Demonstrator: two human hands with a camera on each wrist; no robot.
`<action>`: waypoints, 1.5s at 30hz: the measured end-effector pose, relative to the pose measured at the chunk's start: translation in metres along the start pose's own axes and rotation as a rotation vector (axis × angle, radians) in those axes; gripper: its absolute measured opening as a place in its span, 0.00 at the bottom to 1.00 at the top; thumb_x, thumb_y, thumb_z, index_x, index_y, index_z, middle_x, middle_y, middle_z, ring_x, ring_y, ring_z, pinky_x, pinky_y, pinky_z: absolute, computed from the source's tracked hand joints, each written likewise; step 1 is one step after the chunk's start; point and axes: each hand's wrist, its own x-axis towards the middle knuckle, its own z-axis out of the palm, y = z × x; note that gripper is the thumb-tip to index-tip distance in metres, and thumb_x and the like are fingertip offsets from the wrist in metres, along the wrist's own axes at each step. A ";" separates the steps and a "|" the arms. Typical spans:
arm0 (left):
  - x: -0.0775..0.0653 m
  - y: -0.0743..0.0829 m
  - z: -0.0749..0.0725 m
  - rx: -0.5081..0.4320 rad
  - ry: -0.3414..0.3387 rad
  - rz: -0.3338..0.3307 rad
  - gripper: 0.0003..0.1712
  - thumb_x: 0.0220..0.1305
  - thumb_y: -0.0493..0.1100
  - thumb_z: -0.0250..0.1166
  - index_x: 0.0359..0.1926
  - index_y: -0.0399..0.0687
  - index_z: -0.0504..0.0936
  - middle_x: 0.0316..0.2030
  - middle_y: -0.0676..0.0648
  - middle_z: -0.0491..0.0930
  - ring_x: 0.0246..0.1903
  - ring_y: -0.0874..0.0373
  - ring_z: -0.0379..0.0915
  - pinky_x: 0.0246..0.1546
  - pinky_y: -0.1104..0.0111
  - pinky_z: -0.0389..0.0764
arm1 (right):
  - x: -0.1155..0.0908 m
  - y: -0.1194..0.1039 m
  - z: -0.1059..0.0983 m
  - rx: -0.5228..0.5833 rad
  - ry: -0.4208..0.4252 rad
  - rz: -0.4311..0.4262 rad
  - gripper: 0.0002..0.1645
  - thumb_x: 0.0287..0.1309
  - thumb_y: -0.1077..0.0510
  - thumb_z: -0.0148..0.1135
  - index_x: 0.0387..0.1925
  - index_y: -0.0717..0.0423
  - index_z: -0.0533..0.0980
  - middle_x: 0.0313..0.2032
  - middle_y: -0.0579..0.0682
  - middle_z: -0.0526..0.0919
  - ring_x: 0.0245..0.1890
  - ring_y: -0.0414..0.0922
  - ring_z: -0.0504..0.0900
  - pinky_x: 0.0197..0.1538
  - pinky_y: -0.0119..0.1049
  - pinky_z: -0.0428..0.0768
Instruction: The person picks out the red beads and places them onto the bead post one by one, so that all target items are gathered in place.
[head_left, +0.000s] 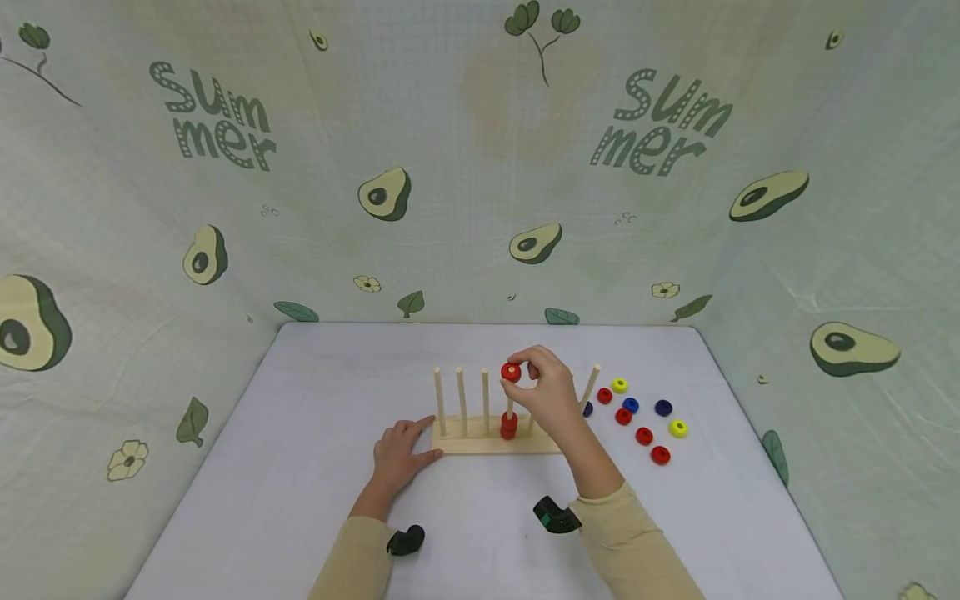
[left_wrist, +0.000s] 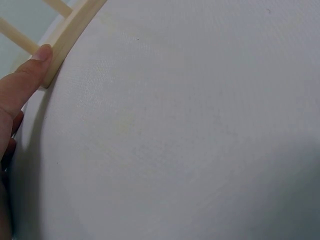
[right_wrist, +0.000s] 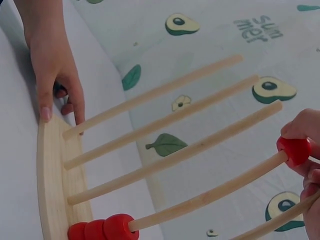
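A wooden peg stand (head_left: pixel 480 446) with a row of upright pegs stands on the table. Its left end lies between the thumb and index finger of my left hand (head_left: pixel 397 457); the thumb presses the front edge in the left wrist view. My right hand (head_left: pixel 550 390) pinches a red bead (head_left: pixel 511 372) between thumb and fingertips. That bead sits on the tip of the fourth peg (right_wrist: pixel 210 195), the peg's end showing in its hole. Three red beads (right_wrist: pixel 102 229) are stacked at the foot of the same peg. The right hand partly hides the pegs beyond.
Loose beads lie right of the stand: several red ones (head_left: pixel 644 436), yellow ones (head_left: pixel 678 428) and blue ones (head_left: pixel 663 407). One dark blue bead (head_left: pixel 588 409) is partly hidden behind the rightmost peg (head_left: pixel 591 387). A patterned cloth (head_left: pixel 465 250) rises behind the white table (head_left: pixel 337 367).
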 end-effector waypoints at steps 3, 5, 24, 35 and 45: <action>0.000 0.000 0.000 0.002 0.002 0.002 0.38 0.54 0.59 0.72 0.66 0.59 0.74 0.51 0.44 0.72 0.45 0.49 0.66 0.41 0.55 0.63 | 0.000 0.001 -0.001 0.006 -0.008 -0.008 0.15 0.47 0.66 0.73 0.40 0.55 0.81 0.30 0.47 0.72 0.32 0.45 0.68 0.29 0.33 0.67; 0.000 0.000 0.000 0.000 0.001 0.000 0.38 0.54 0.59 0.72 0.66 0.59 0.73 0.51 0.44 0.72 0.45 0.49 0.66 0.41 0.55 0.63 | -0.001 0.001 -0.001 0.011 -0.017 -0.007 0.16 0.47 0.67 0.72 0.40 0.55 0.81 0.30 0.47 0.72 0.32 0.45 0.69 0.30 0.33 0.68; 0.000 0.001 0.000 -0.004 0.004 0.018 0.38 0.55 0.59 0.72 0.66 0.58 0.73 0.52 0.44 0.72 0.46 0.48 0.67 0.42 0.54 0.63 | -0.004 0.003 -0.007 0.058 -0.072 0.002 0.21 0.50 0.64 0.73 0.48 0.53 0.80 0.43 0.48 0.79 0.40 0.43 0.72 0.40 0.37 0.75; -0.001 0.003 0.000 0.019 -0.005 0.003 0.38 0.55 0.59 0.72 0.66 0.58 0.73 0.52 0.43 0.72 0.46 0.48 0.67 0.41 0.54 0.63 | -0.013 -0.002 -0.021 0.118 0.034 -0.113 0.23 0.49 0.66 0.75 0.48 0.52 0.81 0.51 0.46 0.78 0.55 0.44 0.74 0.57 0.47 0.73; -0.002 0.004 -0.001 0.019 -0.005 0.013 0.39 0.55 0.59 0.71 0.67 0.58 0.72 0.51 0.42 0.72 0.45 0.47 0.66 0.42 0.53 0.64 | -0.029 0.004 -0.032 0.143 0.148 -0.135 0.21 0.48 0.69 0.74 0.45 0.54 0.82 0.50 0.46 0.80 0.55 0.44 0.75 0.60 0.29 0.67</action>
